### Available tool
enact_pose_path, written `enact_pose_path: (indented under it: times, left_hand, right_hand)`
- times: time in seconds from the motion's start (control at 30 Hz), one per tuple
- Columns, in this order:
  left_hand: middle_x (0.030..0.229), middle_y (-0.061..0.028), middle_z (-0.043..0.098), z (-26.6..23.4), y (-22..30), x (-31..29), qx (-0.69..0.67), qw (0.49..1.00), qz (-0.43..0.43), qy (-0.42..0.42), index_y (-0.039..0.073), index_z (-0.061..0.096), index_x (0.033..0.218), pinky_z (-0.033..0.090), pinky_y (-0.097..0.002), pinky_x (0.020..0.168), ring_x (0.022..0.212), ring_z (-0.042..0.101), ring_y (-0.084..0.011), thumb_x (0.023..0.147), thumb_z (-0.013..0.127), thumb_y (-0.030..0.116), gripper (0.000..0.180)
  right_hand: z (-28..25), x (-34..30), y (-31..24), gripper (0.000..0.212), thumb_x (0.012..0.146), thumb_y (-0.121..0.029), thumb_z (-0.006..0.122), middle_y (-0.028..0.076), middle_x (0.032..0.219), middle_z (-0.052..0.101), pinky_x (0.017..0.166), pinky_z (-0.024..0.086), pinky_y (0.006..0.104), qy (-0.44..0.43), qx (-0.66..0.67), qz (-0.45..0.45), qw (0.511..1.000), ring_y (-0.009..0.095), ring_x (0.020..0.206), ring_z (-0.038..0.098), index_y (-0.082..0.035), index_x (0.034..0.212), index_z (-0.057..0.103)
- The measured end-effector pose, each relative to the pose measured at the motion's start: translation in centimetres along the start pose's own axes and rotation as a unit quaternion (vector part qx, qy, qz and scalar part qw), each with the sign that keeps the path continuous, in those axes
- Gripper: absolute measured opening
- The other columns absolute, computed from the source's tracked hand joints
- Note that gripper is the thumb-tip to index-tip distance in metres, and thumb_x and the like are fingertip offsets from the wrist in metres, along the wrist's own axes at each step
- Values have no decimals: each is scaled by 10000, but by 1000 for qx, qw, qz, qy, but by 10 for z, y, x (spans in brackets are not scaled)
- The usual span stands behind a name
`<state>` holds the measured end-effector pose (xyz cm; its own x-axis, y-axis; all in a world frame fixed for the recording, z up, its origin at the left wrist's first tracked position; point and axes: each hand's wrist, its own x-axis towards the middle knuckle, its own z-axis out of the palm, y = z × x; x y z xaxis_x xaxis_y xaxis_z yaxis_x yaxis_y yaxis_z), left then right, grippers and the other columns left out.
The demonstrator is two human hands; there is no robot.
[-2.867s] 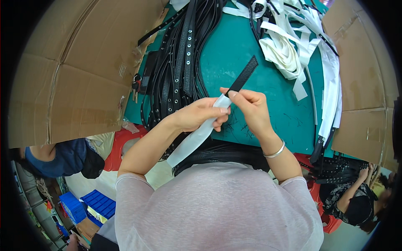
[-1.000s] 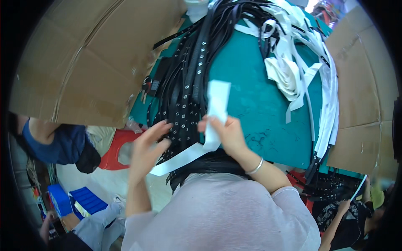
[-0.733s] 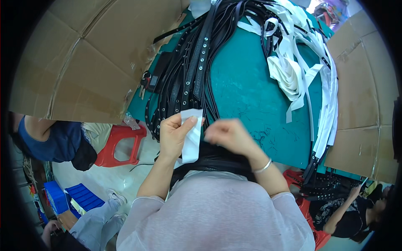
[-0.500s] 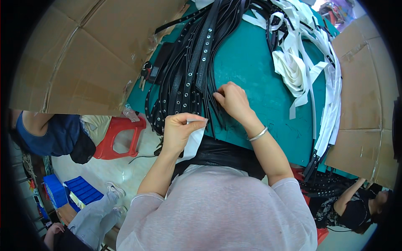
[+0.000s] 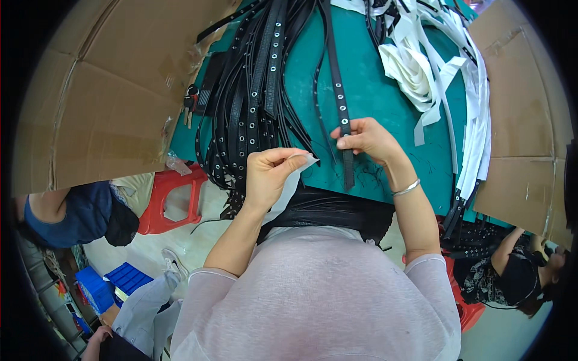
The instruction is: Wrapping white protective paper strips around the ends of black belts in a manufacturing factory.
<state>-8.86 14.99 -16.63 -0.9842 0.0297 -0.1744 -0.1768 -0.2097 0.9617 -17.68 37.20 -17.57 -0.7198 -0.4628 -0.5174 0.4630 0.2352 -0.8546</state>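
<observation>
My right hand [image 5: 367,139] pinches a black belt strap [image 5: 338,90] with metal eyelets near its lower end, over the green table [image 5: 385,174]. A short tail of the strap hangs below my fingers toward the table's near edge. In my left hand [image 5: 271,174] a white strip [image 5: 288,195] is gripped between thumb and fingers, its loose length drooping toward my lap. Just beyond that hand lies a thick bundle of black eyelet straps [image 5: 253,108]. The strap in my right hand is apart from this bundle at its lower end.
White strips [image 5: 409,78] lie piled at the right, some hanging over the edge. Cardboard walls [image 5: 120,90] flank both sides. Keys [image 5: 190,102] rest by the left wall. A red stool [image 5: 171,198] and people sit nearby; blue crates [image 5: 123,278] stand lower left.
My right hand has drawn one strap out of the bundle and moved right with it. The left hand, still holding the white strip, has shifted slightly right and away from me.
</observation>
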Motion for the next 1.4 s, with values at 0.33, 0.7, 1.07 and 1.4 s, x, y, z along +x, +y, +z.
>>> enact_pose_path:
  times: [0.33,0.7,1.07,1.4]
  left_hand:
    - [800,-124,683,11,-1,3,3,999,-32,-3,-33,683,807,515,-224,683,725,648,-125,710,726,-27,107]
    - [719,-68,673,17,-1,2,67,997,-41,9,-26,697,792,435,-169,562,630,588,-54,716,742,2,93]
    - [707,-30,660,14,0,1,75,997,-29,-20,-13,701,854,411,-168,549,623,552,-30,750,725,42,120]
    - [932,-193,660,5,14,15,-104,953,-226,-170,-76,612,1010,547,-323,718,800,669,-228,929,511,263,362]
  right_hand:
    - [29,-51,-61,192,944,-186,490,198,871,655,582,562,239,157,110,-225,955,239,757,678,-10,1018,472]
    - [47,-47,-67,157,939,-149,496,148,836,650,574,566,241,154,34,-253,955,200,764,671,2,980,482]
    - [52,-43,-66,157,920,-142,534,118,840,660,548,538,210,160,14,-229,960,159,751,662,7,968,518]
    - [45,-40,-49,142,871,-130,604,92,864,675,620,474,208,160,36,-173,971,105,730,621,7,909,606]
